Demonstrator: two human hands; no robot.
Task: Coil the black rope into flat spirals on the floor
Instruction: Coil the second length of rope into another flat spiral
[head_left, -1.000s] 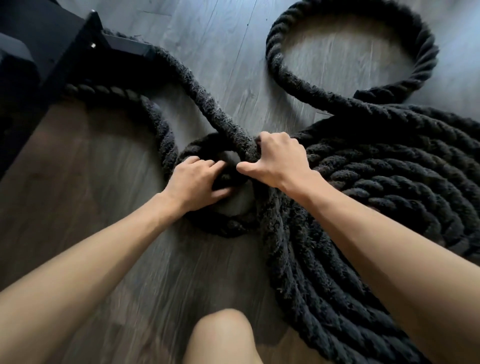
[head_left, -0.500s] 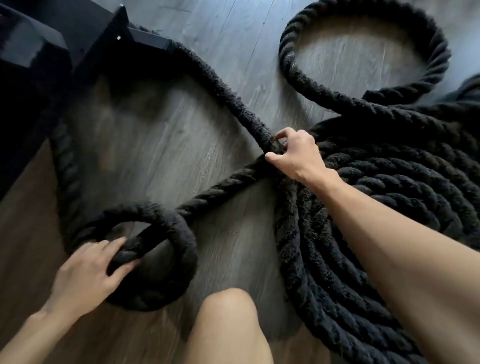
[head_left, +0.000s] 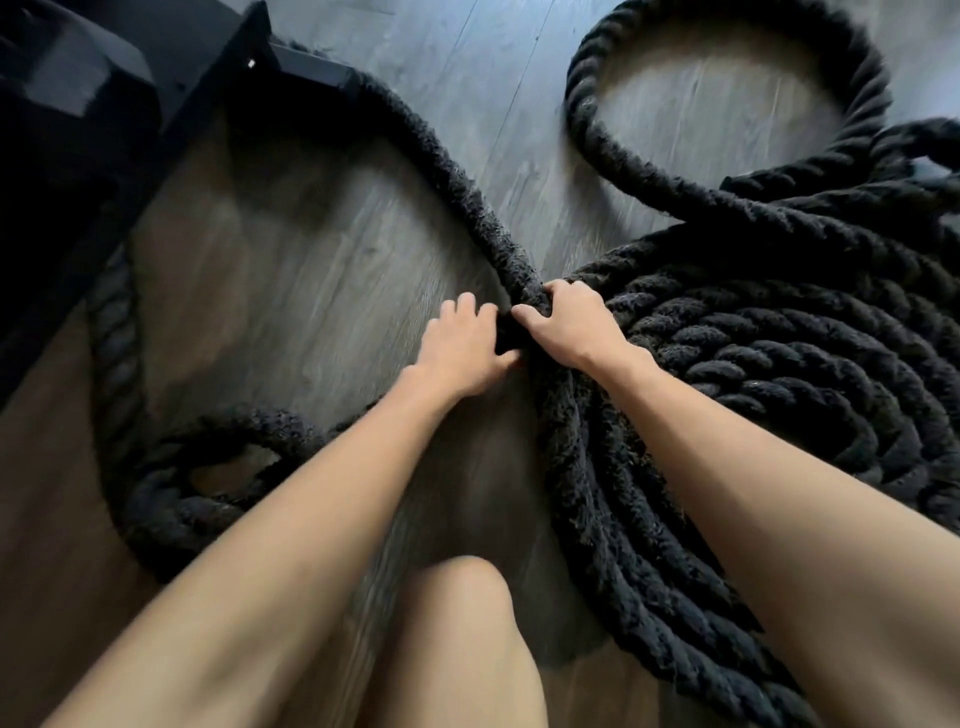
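Black rope (head_left: 753, 332): large flat spiral laid on the floor (head_left: 291, 291) at right; small loop at lower left. Right hand (head_left: 566, 325): fingers curled over the incoming strand at the spiral's edge. Left hand (head_left: 462, 348): fingers spread, apparently pressed alongside. Risk: outer turns displaced if the strand is tugged.

I cannot see all of the thick black twisted rope (head_left: 753, 332): its big flat spiral runs off the right edge and the near edge. My right arm covers part of it. My left arm hides where the small near-left loop (head_left: 171, 499) joins up. Under the left hand (head_left: 462, 345) the rope is too dark to make out. The shiny black frame (head_left: 78, 104) far left is cut off.
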